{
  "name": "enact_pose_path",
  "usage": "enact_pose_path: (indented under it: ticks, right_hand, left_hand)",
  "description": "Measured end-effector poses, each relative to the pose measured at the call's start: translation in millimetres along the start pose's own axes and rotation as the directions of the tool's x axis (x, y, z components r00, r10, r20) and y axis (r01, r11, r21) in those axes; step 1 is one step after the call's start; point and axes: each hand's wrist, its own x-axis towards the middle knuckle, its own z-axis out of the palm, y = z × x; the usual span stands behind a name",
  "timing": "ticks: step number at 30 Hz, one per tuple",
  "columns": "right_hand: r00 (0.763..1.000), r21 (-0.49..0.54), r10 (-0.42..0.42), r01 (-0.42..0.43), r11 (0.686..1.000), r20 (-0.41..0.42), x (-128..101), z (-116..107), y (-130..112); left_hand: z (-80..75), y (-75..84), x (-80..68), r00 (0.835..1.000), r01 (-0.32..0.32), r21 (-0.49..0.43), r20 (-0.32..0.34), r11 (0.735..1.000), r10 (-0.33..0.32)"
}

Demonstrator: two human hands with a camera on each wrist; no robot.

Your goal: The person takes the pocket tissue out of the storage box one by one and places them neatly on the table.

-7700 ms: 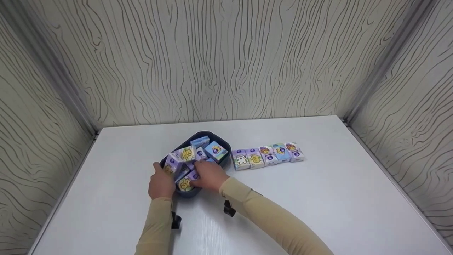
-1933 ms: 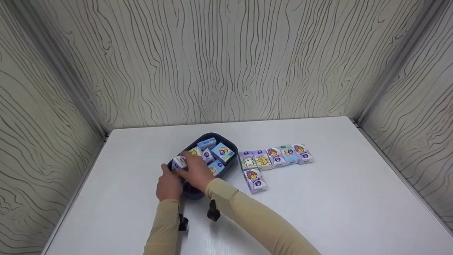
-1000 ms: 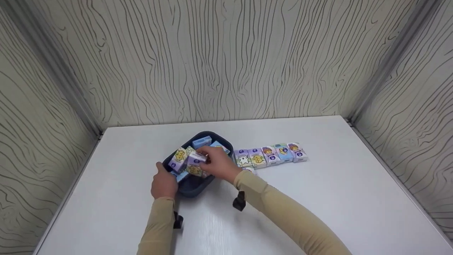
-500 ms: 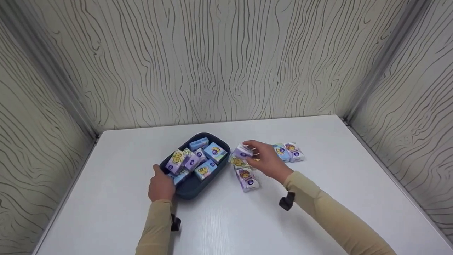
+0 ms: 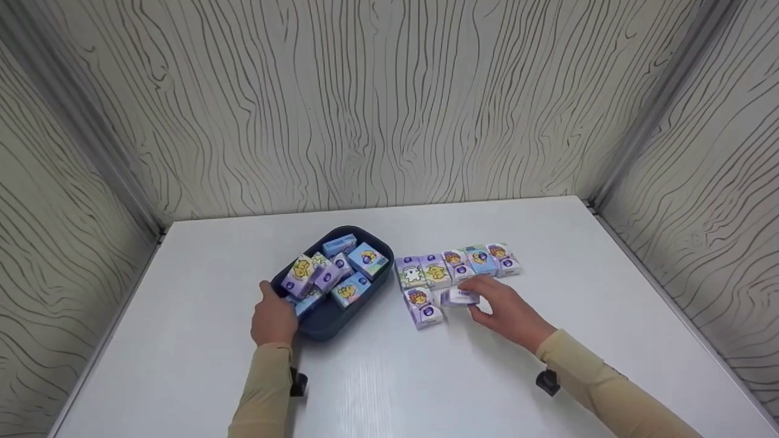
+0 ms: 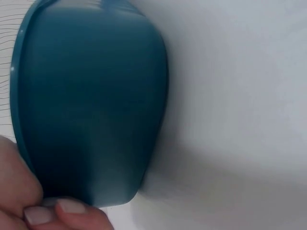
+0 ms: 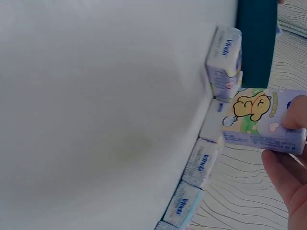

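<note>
White tabletop, wood-grain walls. Right hand now out of the dark teal plastic tub, pinching a small purple cartoon-printed tissue pack low beside the second row's first pack. Left hand still gripping the tub's rim. Second row growing.

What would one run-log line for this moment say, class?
left hand: grips rim of dark blue plastic tub | right hand: pinches small purple tissue pack beside front pack | back row: five packs | table: white
</note>
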Motion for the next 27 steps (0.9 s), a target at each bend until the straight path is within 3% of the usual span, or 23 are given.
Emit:
enact_pose_path:
  ticks: [8,12,18,27]
  right_hand:
    - [0.976,-0.032,0.037,-0.031,0.999,0.214,-15.0,12.4,0.7]
    - [0.960,-0.073,0.055,-0.036,0.997,0.275,-17.7,16.6,0.0]
    - [0.952,-0.152,0.035,0.012,0.988,0.303,-21.0,25.5,1.5]
    - [0.955,-0.095,0.078,-0.053,0.994,0.286,-7.9,27.1,2.8]
  left_hand:
    - [-1.3,2.8,-1.5,1.000,0.009,0.003,0.010,1.000,-0.009]
    - [-2.0,2.1,-1.3,1.000,0.004,0.001,0.009,1.000,-0.004]
    - [-3.9,0.9,-0.8,1.000,-0.005,0.003,0.009,1.000,0.005]
    - [-3.6,0.2,-2.9,1.000,0.001,-0.007,0.017,1.000,0.000]
